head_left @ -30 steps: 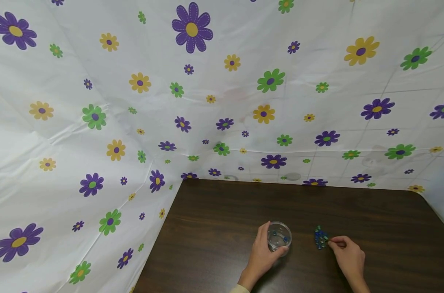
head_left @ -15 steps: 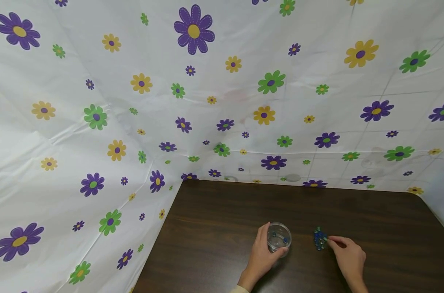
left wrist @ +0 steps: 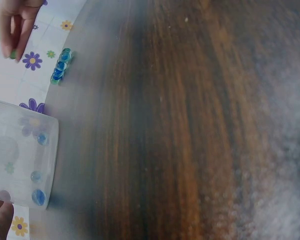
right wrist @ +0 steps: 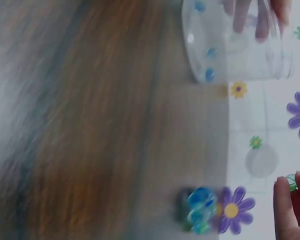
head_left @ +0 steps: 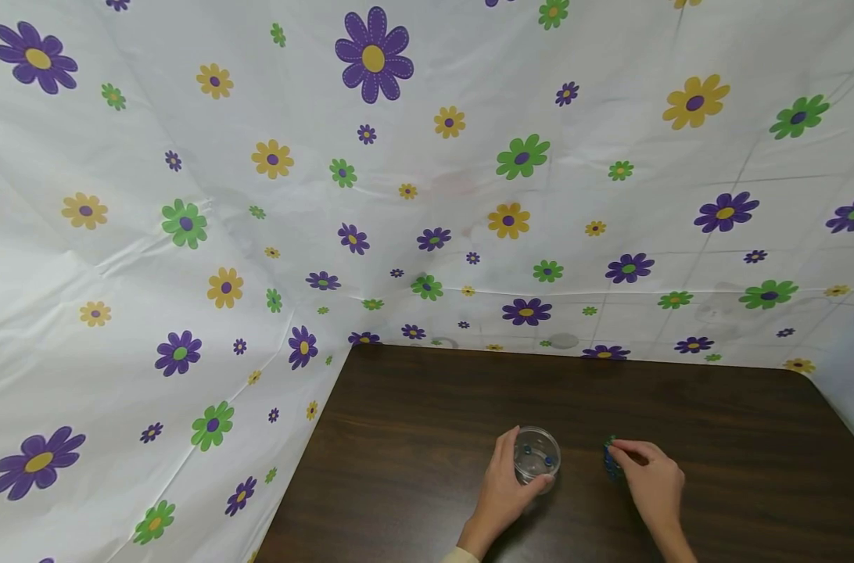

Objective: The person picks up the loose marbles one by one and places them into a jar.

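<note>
My left hand [head_left: 503, 489] grips the side of a clear plastic cup [left wrist: 17, 117], thumb nearest me. Inside the cup, blue glass marbles [left wrist: 38, 196] lie on the bottom; the left wrist view shows three. To the right of the cup, a small cluster of blue and green glass marbles [left wrist: 61, 66] sits on the table. Above that cluster, my right hand [head_left: 654, 482] pinches a green glass marble [right wrist: 291, 182] between thumb and fingertips. In the head view this hand partly covers the cluster.
A dark wood-grain table [head_left: 413, 414] spans the lower part of the head view. Behind it and along its left side hangs a white sheet [head_left: 399, 156] printed with purple, green and yellow flowers.
My right hand has lifted from the right edge of the cluster and shifted left over it, now with the green marble pinched. The left hand and cup stay put.
</note>
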Motion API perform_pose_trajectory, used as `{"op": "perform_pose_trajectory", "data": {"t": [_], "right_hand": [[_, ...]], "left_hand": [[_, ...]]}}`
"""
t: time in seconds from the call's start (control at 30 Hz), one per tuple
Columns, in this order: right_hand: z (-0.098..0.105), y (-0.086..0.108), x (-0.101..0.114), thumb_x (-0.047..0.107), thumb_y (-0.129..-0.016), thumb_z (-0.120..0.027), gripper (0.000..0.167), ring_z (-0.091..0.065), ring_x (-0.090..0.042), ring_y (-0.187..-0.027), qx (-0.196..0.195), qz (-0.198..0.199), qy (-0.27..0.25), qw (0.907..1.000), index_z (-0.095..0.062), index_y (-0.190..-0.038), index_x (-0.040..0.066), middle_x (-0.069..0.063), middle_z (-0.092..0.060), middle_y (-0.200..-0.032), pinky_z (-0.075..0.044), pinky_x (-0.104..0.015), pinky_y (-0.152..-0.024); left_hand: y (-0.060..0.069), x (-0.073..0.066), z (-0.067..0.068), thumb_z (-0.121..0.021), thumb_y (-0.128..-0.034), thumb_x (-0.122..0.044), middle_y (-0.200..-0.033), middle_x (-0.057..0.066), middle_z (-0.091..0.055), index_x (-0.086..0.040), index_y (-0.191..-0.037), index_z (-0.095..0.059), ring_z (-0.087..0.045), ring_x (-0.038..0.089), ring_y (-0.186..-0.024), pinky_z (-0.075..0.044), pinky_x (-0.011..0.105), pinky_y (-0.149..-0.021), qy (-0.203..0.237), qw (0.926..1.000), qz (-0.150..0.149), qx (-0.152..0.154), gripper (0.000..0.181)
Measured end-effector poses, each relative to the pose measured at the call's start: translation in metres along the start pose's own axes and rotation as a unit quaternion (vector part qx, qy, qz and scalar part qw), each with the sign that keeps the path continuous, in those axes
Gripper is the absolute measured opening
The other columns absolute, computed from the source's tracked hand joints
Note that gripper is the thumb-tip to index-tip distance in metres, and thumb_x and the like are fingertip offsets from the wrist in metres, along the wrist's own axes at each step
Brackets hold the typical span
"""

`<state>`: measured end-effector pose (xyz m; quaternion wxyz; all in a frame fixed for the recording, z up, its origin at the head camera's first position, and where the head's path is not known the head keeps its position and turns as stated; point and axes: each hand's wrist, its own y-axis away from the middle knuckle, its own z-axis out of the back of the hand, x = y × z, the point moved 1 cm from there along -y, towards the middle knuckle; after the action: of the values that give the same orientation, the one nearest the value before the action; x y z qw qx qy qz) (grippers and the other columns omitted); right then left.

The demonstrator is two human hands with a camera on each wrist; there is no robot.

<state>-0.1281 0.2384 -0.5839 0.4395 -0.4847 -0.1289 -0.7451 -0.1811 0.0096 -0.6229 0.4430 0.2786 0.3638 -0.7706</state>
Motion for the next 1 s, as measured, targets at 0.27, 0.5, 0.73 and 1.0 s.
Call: {"op": "perform_pose_trajectory", "data": {"t": [0.27, 0.5, 0.73, 1.0], "right_hand": [[-0.009, 0.005, 0.023, 0.004, -0.084, -0.085, 0.005, -0.057, 0.010, -0.074, -0.004, 0.035, -0.039, 0.9986, -0.082, -0.089, 0.006, -0.007, -0.076, -0.093, -0.043, -0.008, -0.067], [-0.021, 0.009, 0.036, 0.004, -0.084, -0.085, 0.007, -0.059, 0.006, -0.077, 0.013, 0.040, -0.065, 0.9970, -0.082, -0.088, 0.009, -0.003, -0.076, -0.091, -0.044, -0.009, -0.069], [-0.031, 0.016, 0.047, 0.001, -0.085, -0.083, 0.007, -0.062, 0.006, -0.083, 0.055, 0.053, -0.094, 0.9926, -0.081, -0.090, 0.006, -0.005, -0.075, -0.095, -0.048, -0.008, -0.074], [-0.044, 0.023, 0.052, -0.008, -0.082, -0.082, 0.013, -0.066, 0.002, -0.080, 0.076, 0.098, -0.111, 0.9861, -0.079, -0.088, 0.003, -0.008, -0.075, -0.092, -0.052, -0.011, -0.070]], "left_hand": [[0.000, 0.000, 0.000, -0.081, -0.0870, -0.048, -0.149, 0.002, -0.050, -0.010, -0.155, -0.041, -0.059, 0.026, -0.125, -0.054, 0.042, -0.095, 0.004, 0.9999, 0.005, 0.008, 0.088], [0.000, 0.001, 0.000, -0.080, -0.0880, -0.048, -0.149, 0.003, -0.050, -0.009, -0.155, -0.040, -0.059, 0.025, -0.127, -0.053, 0.042, -0.097, -0.004, 0.9999, -0.004, 0.009, 0.088], [0.000, 0.001, 0.000, -0.080, -0.0893, -0.047, -0.148, 0.005, -0.050, -0.008, -0.155, -0.039, -0.060, 0.027, -0.126, -0.054, 0.042, -0.096, -0.001, 0.9999, -0.013, 0.009, 0.087], [-0.001, 0.000, 0.001, -0.080, -0.0893, -0.044, -0.149, 0.005, -0.050, -0.008, -0.155, -0.039, -0.060, 0.027, -0.125, -0.053, 0.041, -0.096, -0.002, 0.9999, -0.009, 0.014, 0.086]]}}
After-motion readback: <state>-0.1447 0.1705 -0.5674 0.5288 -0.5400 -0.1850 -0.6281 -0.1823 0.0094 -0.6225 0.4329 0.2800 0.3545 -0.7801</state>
